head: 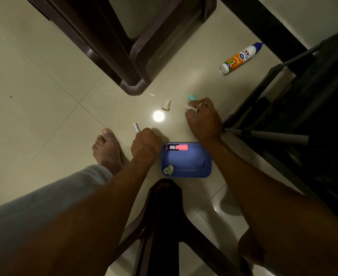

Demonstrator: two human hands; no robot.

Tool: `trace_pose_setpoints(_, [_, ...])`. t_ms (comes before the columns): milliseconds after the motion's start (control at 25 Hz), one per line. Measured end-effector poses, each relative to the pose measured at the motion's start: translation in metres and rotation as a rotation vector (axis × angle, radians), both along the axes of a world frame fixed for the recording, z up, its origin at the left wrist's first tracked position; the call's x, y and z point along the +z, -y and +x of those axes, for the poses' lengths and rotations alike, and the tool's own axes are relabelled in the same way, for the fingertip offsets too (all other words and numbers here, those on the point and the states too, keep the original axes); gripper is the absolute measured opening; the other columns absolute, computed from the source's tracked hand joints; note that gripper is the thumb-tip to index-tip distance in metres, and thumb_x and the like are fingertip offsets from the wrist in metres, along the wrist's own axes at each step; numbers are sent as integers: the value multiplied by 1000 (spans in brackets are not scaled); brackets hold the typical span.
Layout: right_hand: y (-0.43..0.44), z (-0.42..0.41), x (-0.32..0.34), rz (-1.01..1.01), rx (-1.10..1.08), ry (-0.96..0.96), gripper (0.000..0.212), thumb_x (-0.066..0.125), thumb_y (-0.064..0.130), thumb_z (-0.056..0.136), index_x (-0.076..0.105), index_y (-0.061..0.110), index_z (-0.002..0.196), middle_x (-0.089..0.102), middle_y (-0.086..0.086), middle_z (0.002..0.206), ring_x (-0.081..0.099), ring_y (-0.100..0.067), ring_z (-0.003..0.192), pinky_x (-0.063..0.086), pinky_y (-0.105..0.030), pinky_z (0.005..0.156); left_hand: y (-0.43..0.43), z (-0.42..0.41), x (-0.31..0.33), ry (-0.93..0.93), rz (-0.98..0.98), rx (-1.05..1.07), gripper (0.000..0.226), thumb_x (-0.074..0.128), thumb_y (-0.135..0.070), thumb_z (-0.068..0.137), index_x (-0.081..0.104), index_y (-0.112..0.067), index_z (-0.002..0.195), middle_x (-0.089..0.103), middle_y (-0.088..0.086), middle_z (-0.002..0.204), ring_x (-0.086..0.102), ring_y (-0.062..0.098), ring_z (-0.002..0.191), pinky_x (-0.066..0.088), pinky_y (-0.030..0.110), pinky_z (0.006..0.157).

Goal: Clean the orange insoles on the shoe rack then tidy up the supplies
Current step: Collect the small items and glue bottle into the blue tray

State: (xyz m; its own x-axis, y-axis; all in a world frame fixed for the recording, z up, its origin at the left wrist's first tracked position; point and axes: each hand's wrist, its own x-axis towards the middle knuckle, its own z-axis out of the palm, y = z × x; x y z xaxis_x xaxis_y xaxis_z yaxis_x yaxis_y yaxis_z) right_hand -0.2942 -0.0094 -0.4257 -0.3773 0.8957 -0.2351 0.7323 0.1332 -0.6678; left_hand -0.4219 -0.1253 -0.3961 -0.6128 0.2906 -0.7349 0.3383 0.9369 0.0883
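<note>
A blue tray sits on the tiled floor between my arms, holding a pink marker along its far wall and a small pale wad in its near left corner. My left hand is curled round a thin clear tube just left of the tray. My right hand reaches beyond the tray and grips a white pen-like item, with a light teal item poking out past its fingers. No orange insoles are in view.
A small white cap lies on the floor ahead. A white and orange glue bottle lies at the far right. Dark chair legs stand ahead and a second chair leg stands near me. The dark shoe rack is on the right. My bare foot rests at left.
</note>
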Motion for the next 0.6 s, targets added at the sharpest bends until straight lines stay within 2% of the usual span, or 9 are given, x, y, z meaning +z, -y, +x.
trace_pose_setpoints(160, [43,31,6,-188,90,25,24,61,24,92,71,19,114,62,5,113,62,-12,89,50,-22,75,14,15,9,40,-7,5,25,52,-24,96,64,-8,111,66,14,108,64,32,95,53,39,82])
trace_pose_setpoints(280, [68,44,5,-250,249,78,18,59,26,96,70,23,109,59,9,98,54,-4,83,40,-13,70,21,21,13,65,-13,25,25,51,-27,98,64,-9,109,66,11,103,60,27,87,49,36,77])
trace_pose_setpoints(360, [82,48,-3,-376,232,96,13,63,26,95,70,20,104,61,8,92,55,-6,81,39,-17,71,28,24,10,93,-30,22,24,52,-26,99,63,-9,111,65,9,102,58,24,86,48,36,78])
trace_pose_setpoints(440, [94,51,-9,-510,176,109,18,66,25,94,71,16,108,69,2,98,63,-12,87,44,-21,74,34,26,5,112,-37,-8,22,56,-24,97,62,-9,113,66,9,107,61,25,93,50,36,82])
trace_pose_setpoints(600, [106,54,-16,-496,191,52,19,66,29,92,74,14,100,72,-4,98,67,-23,93,54,-37,85,40,23,-4,147,-91,-70,27,61,-20,96,61,-5,119,66,13,115,63,28,103,51,35,90])
